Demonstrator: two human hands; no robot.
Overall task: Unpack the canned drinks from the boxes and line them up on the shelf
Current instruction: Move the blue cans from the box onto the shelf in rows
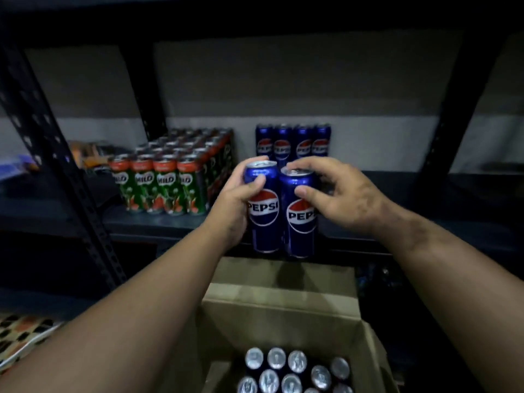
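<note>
Fingers of your left hand wrap one upright Pepsi can, your right hand pinches the top of its neighbour (touching, axes vertical), both short of the back row of Pepsi cans straight ahead on the shelf.

I am looking into what I take to be a shop's stockroom. A black steel rack upright with punched holes frames a dark shelf against a bare grey wall. On the shelf stand a shrink-wrapped block of Milo cans and a row of Pepsi cans. Below it an open cardboard carton holds more cans, silver tops up.
</note>
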